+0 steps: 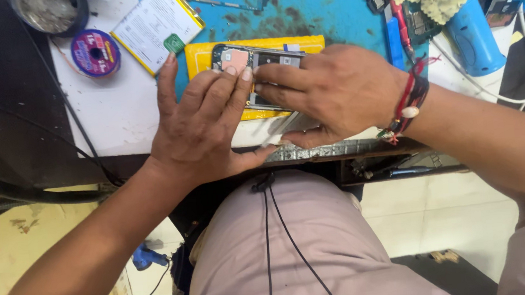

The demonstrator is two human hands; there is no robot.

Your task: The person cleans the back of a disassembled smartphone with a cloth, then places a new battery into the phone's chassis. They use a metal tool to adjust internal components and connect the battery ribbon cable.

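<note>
Opened smartphone (255, 63) on yellow pad (200, 55), bench centre; back off, boards exposed. L hand (200, 124) fingers flat, pressing phone, grips nothing. R hand (327, 91) at 3 o'clock, pinching its edge. Flat battery (153, 24) lies out at 10 o'clock; reassembly pending.

Both hands press an opened phone (253, 59) lying on a yellow pad (201, 56) on the desk (113, 110). The left hand (201, 131) covers the phone's near left part, the right hand (333, 90) its right side, gripping a thin metal tool (286, 126). A purple solder spool (95, 52) sits well left of the phone.
</note>
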